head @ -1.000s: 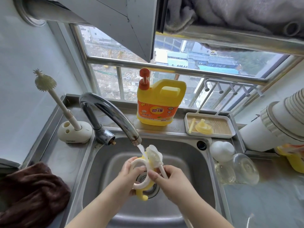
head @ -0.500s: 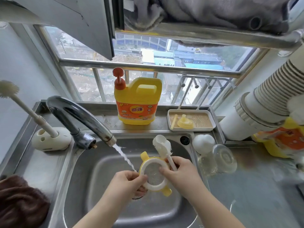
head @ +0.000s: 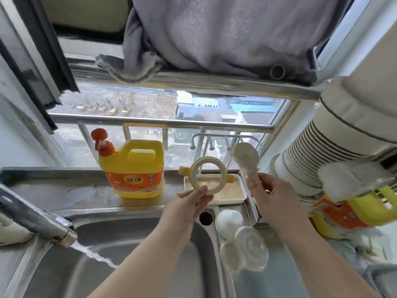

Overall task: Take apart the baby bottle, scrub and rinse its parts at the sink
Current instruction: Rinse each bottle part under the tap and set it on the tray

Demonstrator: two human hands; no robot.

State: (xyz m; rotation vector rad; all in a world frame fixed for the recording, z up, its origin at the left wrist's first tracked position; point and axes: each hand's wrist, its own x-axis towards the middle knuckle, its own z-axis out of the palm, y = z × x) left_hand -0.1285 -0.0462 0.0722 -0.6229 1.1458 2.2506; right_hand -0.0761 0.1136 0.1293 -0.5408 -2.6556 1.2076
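Observation:
My left hand [head: 191,201] pinches the lower rim of the bottle's cream collar ring [head: 222,168], which has yellow handle tabs, and holds it upright above the small beige tray [head: 239,195] on the ledge. My right hand [head: 272,190] grips the handle of a white sponge brush [head: 246,158], its head pointing up, just right of the ring. The clear bottle body [head: 251,252] and a white round part [head: 228,222] lie on the counter beside the steel sink [head: 133,220].
The tap [head: 34,218] at left runs water into the basin. A yellow detergent jug [head: 134,168] stands on the ledge left of the tray. A white ribbed duct [head: 318,155] and a second yellow jug [head: 354,214] crowd the right. Grey cloth hangs overhead.
Both hands rose out of the water stream and moved back-right, carrying ring and brush over the tray. The brush has left the ring. The view tilted up and right.

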